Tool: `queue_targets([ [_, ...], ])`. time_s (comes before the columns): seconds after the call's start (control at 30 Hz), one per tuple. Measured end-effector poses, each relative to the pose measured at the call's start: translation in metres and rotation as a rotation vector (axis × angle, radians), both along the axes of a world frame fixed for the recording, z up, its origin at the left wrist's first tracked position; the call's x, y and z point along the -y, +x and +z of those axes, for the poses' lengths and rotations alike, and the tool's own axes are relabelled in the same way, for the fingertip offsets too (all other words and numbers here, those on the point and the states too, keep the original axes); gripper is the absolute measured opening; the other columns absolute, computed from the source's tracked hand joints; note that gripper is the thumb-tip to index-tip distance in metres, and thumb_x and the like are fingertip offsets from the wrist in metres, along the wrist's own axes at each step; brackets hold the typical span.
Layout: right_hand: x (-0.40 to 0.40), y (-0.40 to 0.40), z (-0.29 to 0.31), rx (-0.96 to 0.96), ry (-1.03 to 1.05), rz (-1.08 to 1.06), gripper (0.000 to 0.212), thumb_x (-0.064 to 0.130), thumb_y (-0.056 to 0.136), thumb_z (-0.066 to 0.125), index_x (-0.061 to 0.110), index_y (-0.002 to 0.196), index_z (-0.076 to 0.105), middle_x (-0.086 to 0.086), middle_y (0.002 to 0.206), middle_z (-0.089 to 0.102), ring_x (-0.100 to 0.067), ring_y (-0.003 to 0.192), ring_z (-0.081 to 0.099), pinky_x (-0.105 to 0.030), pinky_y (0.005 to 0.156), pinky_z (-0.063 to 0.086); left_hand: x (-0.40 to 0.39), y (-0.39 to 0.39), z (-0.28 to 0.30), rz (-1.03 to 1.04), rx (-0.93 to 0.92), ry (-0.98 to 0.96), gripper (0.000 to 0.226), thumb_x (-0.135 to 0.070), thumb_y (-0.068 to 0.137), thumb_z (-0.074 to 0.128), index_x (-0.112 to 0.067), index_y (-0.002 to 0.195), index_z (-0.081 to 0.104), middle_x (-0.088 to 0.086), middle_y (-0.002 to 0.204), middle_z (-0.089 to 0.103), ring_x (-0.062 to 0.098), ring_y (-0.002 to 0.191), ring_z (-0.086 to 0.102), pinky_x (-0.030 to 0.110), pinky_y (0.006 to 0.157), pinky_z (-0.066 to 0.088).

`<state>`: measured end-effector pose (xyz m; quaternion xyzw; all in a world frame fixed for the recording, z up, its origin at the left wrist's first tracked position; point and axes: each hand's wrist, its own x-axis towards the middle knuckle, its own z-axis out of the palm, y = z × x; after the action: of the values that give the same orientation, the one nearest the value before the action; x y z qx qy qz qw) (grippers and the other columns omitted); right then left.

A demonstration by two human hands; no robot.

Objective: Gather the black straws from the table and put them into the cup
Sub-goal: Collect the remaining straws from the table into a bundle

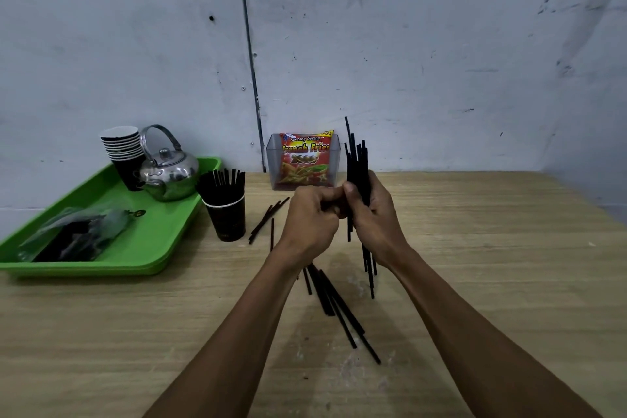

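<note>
My right hand [373, 224] grips a bundle of several black straws [358, 163], held nearly upright above the table's middle. My left hand [310, 224] is curled right beside it, fingers touching the bundle's lower part. More black straws [334, 305] lie on the wood under my forearms, and a few straws [266, 222] lie farther back. A dark paper cup [226, 217] holding several straws stands to the left, by the tray.
A green tray [152, 241] at the left carries a stack of paper cups [124, 153], a metal kettle [169, 173] and a plastic bag of dark items [78, 234]. A clear box with a red snack packet [303, 163] stands against the wall.
</note>
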<state>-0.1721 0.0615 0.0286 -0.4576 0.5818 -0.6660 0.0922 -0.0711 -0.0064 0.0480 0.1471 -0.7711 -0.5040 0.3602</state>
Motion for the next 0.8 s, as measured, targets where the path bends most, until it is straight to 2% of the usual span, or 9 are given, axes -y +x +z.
queue_targets([
  [0.07,0.001,0.001,-0.001,-0.065,-0.003,-0.075,0.021,0.021,0.102,0.049,0.008,0.117,0.055,0.001,0.1,0.067,-0.008,0.096,0.066,-0.028,0.082,0.053,0.0,0.004,0.003,-0.056,-0.023,0.116,0.048,0.022,0.083,0.043,-0.001,0.118,0.067,0.007,0.109,0.073,0.015,0.104,0.07,0.034,0.092,0.055],
  [0.17,0.004,-0.003,-0.001,-0.077,-0.052,-0.19,0.008,0.019,0.102,0.049,0.012,0.104,0.054,0.011,0.081,0.06,0.007,0.072,0.058,-0.012,0.065,0.044,0.002,0.006,0.002,-0.063,-0.01,0.238,0.041,0.022,0.084,0.048,0.004,0.115,0.067,0.015,0.104,0.074,0.023,0.101,0.071,0.034,0.091,0.056],
  [0.23,0.006,-0.005,-0.002,-0.075,-0.037,-0.251,0.006,0.02,0.102,0.049,0.014,0.101,0.052,0.009,0.074,0.058,0.005,0.065,0.055,-0.012,0.06,0.041,0.0,0.007,0.001,-0.034,0.019,0.265,0.035,0.018,0.086,0.051,0.006,0.115,0.067,0.018,0.101,0.073,0.026,0.099,0.071,0.032,0.089,0.057],
  [0.3,0.006,-0.003,-0.004,-0.096,-0.037,-0.285,0.01,0.024,0.102,0.048,0.014,0.101,0.05,0.006,0.068,0.056,0.0,0.059,0.053,-0.016,0.056,0.042,-0.001,0.007,0.001,0.053,0.019,0.25,0.028,0.009,0.089,0.055,0.003,0.112,0.069,0.012,0.096,0.075,0.019,0.093,0.072,0.031,0.083,0.058],
  [0.4,0.006,-0.001,-0.003,-0.134,-0.081,-0.316,0.015,0.03,0.102,0.048,0.015,0.1,0.048,0.006,0.067,0.052,-0.013,0.054,0.051,-0.036,0.052,0.044,0.002,0.005,0.007,0.179,-0.036,0.299,0.02,-0.003,0.093,0.055,-0.014,0.097,0.071,0.004,0.085,0.074,0.015,0.085,0.072,0.033,0.076,0.057],
  [0.47,0.005,-0.001,-0.001,-0.18,-0.12,-0.325,0.013,0.03,0.102,0.048,0.017,0.1,0.045,0.008,0.065,0.049,-0.016,0.05,0.048,-0.037,0.045,0.041,0.005,0.006,0.012,0.244,-0.083,0.342,0.023,-0.004,0.095,0.052,-0.018,0.089,0.07,0.004,0.078,0.071,0.017,0.078,0.07,0.032,0.07,0.055],
  [0.53,0.004,-0.003,-0.002,-0.225,-0.155,-0.343,0.011,0.028,0.102,0.049,0.018,0.099,0.043,0.011,0.063,0.046,-0.01,0.047,0.043,-0.031,0.044,0.037,0.005,0.006,0.015,0.284,-0.108,0.338,0.024,-0.005,0.095,0.051,-0.019,0.085,0.068,0.003,0.073,0.069,0.016,0.072,0.069,0.031,0.065,0.053],
  [0.63,0.003,0.0,-0.008,-0.303,-0.187,-0.391,0.01,0.024,0.1,0.051,0.019,0.097,0.043,0.013,0.064,0.047,-0.004,0.051,0.048,-0.017,0.047,0.035,0.002,0.005,0.017,0.293,-0.109,0.311,0.022,-0.005,0.095,0.051,-0.016,0.087,0.068,0.003,0.072,0.068,0.016,0.07,0.067,0.03,0.062,0.051],
  [0.8,0.006,0.003,-0.016,-0.226,-0.214,-0.398,0.013,0.023,0.096,0.06,0.018,0.098,0.049,0.016,0.065,0.051,0.001,0.056,0.053,-0.008,0.051,0.035,-0.005,0.001,0.017,0.264,-0.097,0.278,0.018,-0.008,0.096,0.051,-0.007,0.099,0.069,0.01,0.08,0.068,0.019,0.076,0.068,0.017,0.058,0.048],
])
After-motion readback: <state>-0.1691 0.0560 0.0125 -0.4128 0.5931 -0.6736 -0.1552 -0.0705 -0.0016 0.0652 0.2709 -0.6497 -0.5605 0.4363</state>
